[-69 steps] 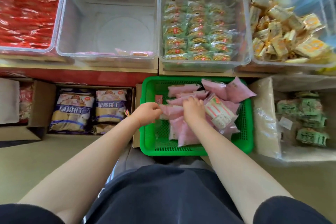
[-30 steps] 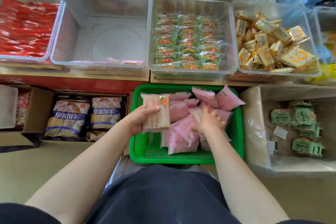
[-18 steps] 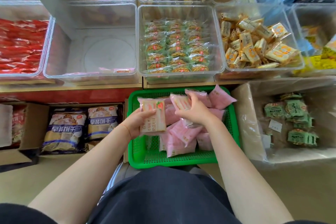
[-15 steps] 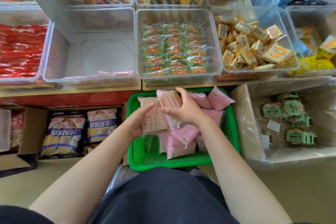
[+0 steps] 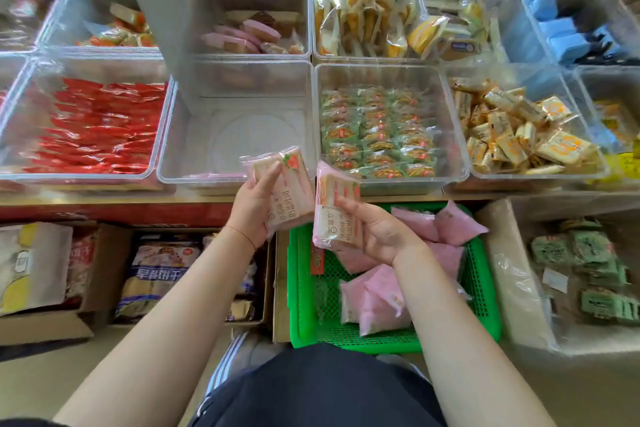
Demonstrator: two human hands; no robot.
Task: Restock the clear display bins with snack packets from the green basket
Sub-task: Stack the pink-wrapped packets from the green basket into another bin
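My left hand (image 5: 254, 204) grips a pink-edged snack packet (image 5: 292, 194) upright, just in front of the near wall of a nearly empty clear bin (image 5: 239, 128). My right hand (image 5: 379, 230) holds a second pink packet (image 5: 334, 218) beside it, above the green basket (image 5: 485, 295). Several more pink packets (image 5: 375, 298) lie in the basket below. A thin strip of pink packets shows along the clear bin's front edge.
Neighbouring bins hold red packets (image 5: 93, 128), green-wrapped cakes (image 5: 377, 132) and yellow-wrapped snacks (image 5: 516, 132); further bins sit behind. Cardboard boxes (image 5: 156, 274) of biscuit bags stand left of the basket. A box with green packets (image 5: 588, 270) stands right.
Both hands have risen out of the basket toward the shelf, each carrying one pink packet. The right hand picked its packet from the pile. The view has tilted up to show more bins.
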